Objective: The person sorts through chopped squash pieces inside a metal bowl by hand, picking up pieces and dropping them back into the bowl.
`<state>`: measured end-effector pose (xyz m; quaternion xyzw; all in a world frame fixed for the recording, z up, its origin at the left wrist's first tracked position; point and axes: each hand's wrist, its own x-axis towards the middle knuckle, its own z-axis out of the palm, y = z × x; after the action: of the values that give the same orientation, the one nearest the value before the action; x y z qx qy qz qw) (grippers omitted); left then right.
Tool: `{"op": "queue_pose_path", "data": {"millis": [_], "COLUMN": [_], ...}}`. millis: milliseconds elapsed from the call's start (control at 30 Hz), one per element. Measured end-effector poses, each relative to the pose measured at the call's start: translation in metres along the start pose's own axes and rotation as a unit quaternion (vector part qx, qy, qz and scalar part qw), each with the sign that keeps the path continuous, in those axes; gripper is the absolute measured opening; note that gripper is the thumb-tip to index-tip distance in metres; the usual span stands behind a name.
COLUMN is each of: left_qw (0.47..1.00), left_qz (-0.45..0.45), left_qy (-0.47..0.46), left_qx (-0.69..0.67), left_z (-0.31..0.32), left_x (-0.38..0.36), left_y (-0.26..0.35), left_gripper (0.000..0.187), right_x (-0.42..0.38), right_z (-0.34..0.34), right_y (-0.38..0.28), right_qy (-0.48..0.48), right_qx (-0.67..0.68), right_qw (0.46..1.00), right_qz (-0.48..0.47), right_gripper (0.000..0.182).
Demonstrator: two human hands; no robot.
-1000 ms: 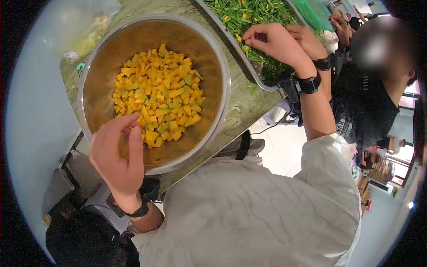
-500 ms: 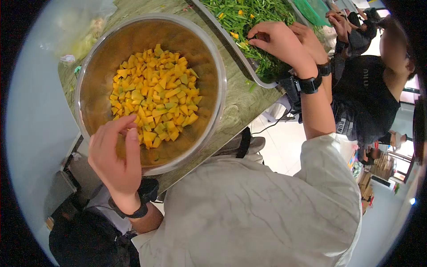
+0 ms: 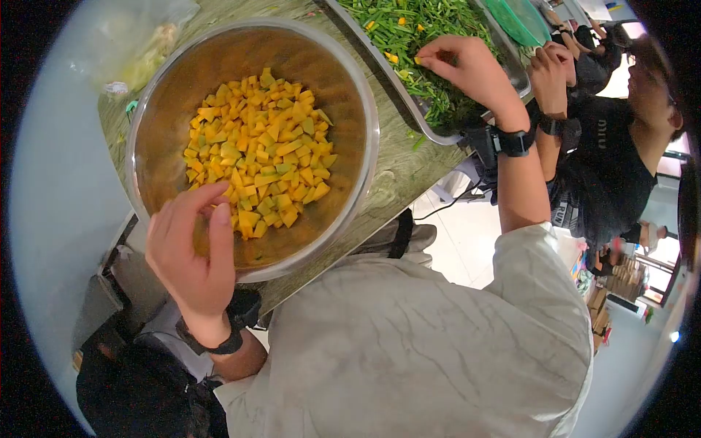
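A large metal bowl (image 3: 365,139) holds many orange-yellow diced pieces (image 3: 263,157), some with green skin. Over its lower left rim is my left hand (image 3: 193,248), thumb and forefinger apart with nothing between them. A metal tray (image 3: 398,84) at the top holds chopped green stalks (image 3: 431,87) with several yellow pieces among them. My right hand (image 3: 464,69) reaches over this tray, its thumb and forefinger pinched on a small yellow piece (image 3: 418,60). Both wrists wear black bands.
A co-worker in black (image 3: 602,146) stands at the right, hands raised beside the tray. Beyond the tray sits a green basket (image 3: 518,22). A clear plastic bag (image 3: 135,44) lies at the upper left. The table edge (image 3: 394,219) runs diagonally below the bowl.
The co-worker's hand has drawn back from the tray to the right. My right hand has shifted slightly right, and a yellow piece now shows at its fingertips. My left hand has barely moved.
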<state>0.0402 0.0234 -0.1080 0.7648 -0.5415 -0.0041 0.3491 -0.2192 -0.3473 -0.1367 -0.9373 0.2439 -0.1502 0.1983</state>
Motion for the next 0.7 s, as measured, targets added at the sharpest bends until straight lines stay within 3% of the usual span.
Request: {"op": "queue_pose_path", "data": {"millis": [133, 233, 367, 467, 567, 700], "left_qw": [1.0, 1.0, 1.0, 1.0, 1.0, 1.0], "left_qz": [-0.001, -0.016, -0.012, -0.009, -0.006, -0.01], "left_qy": [-0.006, 0.0, 0.006, 0.008, 0.005, -0.003], "left_qx": [0.001, -0.007, -0.008, -0.001, -0.006, -0.011], "left_z": [0.0, 0.003, 0.002, 0.002, 0.002, 0.002], "left_x": [0.001, 0.0, -0.002, -0.002, -0.001, -0.001], "left_y": [0.001, 0.001, -0.002, -0.001, -0.001, -0.001], "left_gripper": [0.016, 0.016, 0.016, 0.016, 0.016, 0.016], "right_x": [0.0, 0.004, 0.011, 0.014, 0.013, 0.012], "right_z": [-0.026, -0.031, -0.028, -0.021, 0.009, 0.018], "right_y": [-0.061, -0.103, -0.076, -0.033, 0.01, 0.009], "right_qy": [-0.002, -0.057, 0.033, -0.065, -0.104, -0.084], "right_qx": [0.058, 0.138, 0.141, -0.001, -0.002, -0.016], "right_qw": [0.997, 0.981, 0.983, 0.998, 0.994, 0.993], "right_qz": [-0.048, -0.126, -0.114, -0.023, -0.046, -0.082], "right_gripper": [0.013, 0.016, 0.02, 0.019, 0.017, 0.017]}}
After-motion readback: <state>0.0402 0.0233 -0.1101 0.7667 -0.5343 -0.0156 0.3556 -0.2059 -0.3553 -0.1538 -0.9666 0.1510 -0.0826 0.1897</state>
